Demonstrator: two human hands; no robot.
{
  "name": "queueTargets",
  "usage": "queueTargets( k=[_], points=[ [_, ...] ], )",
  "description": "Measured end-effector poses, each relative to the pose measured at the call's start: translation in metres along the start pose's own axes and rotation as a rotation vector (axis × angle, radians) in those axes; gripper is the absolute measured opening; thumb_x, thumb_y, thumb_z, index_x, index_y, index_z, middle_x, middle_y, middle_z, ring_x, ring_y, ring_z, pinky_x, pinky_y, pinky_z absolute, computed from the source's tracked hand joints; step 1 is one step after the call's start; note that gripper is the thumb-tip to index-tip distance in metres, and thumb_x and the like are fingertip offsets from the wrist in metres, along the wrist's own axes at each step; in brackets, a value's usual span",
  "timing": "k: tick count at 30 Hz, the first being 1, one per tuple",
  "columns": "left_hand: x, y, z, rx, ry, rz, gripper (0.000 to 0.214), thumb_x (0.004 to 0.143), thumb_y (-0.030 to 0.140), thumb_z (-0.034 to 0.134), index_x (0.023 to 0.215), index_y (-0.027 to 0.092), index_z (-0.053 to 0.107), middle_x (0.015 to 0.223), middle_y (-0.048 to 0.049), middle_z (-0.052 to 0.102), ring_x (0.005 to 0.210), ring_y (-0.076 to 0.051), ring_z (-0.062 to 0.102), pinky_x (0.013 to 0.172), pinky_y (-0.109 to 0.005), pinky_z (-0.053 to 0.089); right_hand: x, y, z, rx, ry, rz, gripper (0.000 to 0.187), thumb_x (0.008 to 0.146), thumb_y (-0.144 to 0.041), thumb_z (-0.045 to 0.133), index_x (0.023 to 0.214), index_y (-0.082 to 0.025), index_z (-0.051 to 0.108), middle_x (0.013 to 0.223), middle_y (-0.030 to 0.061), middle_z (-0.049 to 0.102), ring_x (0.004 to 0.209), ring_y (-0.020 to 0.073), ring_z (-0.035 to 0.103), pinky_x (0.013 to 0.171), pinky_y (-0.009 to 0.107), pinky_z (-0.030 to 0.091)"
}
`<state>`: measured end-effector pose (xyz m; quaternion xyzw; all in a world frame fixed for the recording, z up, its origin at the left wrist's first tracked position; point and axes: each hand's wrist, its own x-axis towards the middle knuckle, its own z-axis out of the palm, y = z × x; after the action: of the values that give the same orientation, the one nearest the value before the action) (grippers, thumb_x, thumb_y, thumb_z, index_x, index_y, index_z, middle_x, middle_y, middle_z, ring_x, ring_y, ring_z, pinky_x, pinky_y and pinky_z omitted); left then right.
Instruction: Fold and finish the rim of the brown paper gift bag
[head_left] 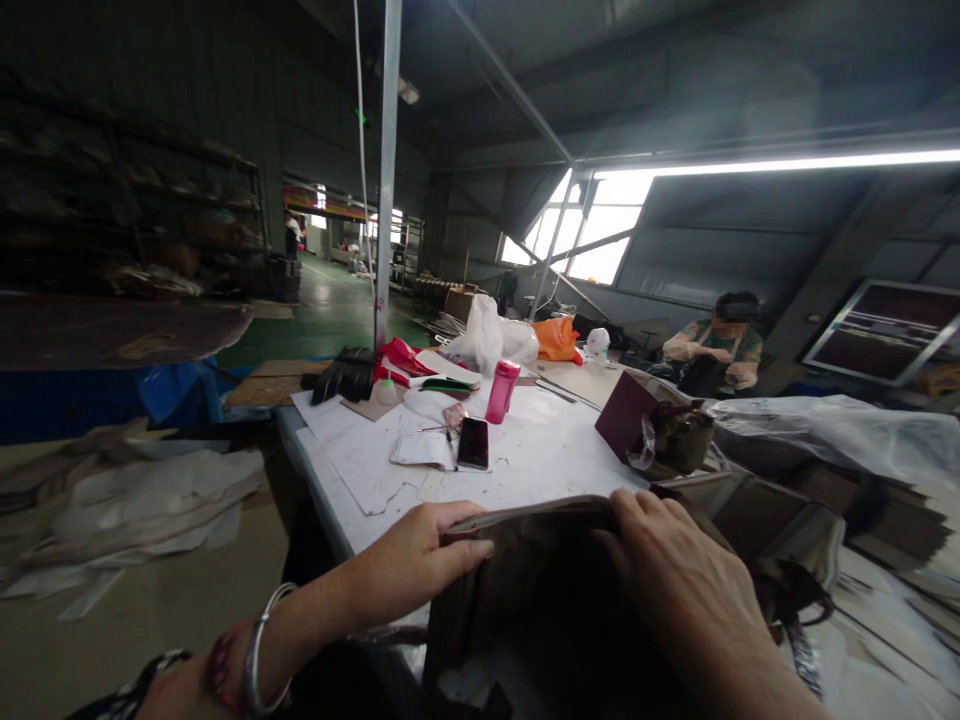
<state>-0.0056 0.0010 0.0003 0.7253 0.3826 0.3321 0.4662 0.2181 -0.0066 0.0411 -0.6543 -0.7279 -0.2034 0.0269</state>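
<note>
A dark brown leather bag piece (540,600) stands upright at the near edge of the white table (540,450). My left hand (412,565) grips its upper left corner, thumb pressed along the top edge. My right hand (675,570) lies curled over the top edge on the right side, fingers wrapped behind it. Metal bangles sit on my left wrist. The lower part of the bag piece is in shadow.
On the table lie a black phone (473,442), a pink bottle (501,391), paper patterns (360,455), a maroon piece (626,415) and clear plastic sheeting (832,425). More brown bags (757,510) stand to the right. Another person (716,350) sits at the far end. A metal pole (386,170) rises behind.
</note>
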Motion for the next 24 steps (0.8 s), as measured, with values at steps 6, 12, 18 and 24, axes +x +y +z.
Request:
queueTargets(
  k=[6,12,18,24],
  points=[
    [0.004,-0.003,-0.001,0.008,0.037,0.032,0.023,0.079,0.028,0.048,0.092,0.012,0.059,0.084,-0.0025,0.060,0.088,-0.020,0.053,0.080,-0.026,0.040,-0.003,0.001,0.002,0.068,-0.100,-0.118,0.019,0.078,-0.009,0.042,0.081,-0.021,0.058,0.082,0.0065,0.056,0.082,0.0216,0.052,0.059,0.028,0.039],
    [0.010,-0.004,-0.003,0.009,0.114,0.005,0.021,0.078,0.027,0.047,0.086,0.012,0.059,0.080,-0.0024,0.060,0.081,-0.018,0.053,0.072,-0.023,0.041,-0.014,0.002,0.006,0.276,-0.186,-0.320,0.019,0.066,-0.007,0.048,0.075,-0.021,0.055,0.079,0.0023,0.060,0.074,0.0179,0.055,0.069,0.031,0.038],
    [0.007,-0.005,0.000,-0.001,0.086,0.001,0.019,0.079,0.029,0.047,0.081,0.012,0.057,0.080,-0.0020,0.060,0.077,-0.016,0.053,0.068,-0.022,0.040,-0.011,-0.004,0.006,0.211,-0.228,-0.223,0.030,0.081,-0.042,0.046,0.098,-0.019,0.052,0.077,0.0056,0.065,0.071,0.0242,0.060,0.063,0.035,0.041],
    [0.003,-0.004,0.000,-0.004,0.055,0.003,0.020,0.079,0.029,0.048,0.083,0.012,0.057,0.087,-0.0035,0.060,0.082,-0.017,0.053,0.072,-0.023,0.041,-0.001,-0.010,0.005,0.180,-0.172,-0.218,0.022,0.082,-0.017,0.042,0.098,-0.024,0.054,0.094,0.0045,0.063,0.086,0.0220,0.060,0.072,0.034,0.044]
  ],
)
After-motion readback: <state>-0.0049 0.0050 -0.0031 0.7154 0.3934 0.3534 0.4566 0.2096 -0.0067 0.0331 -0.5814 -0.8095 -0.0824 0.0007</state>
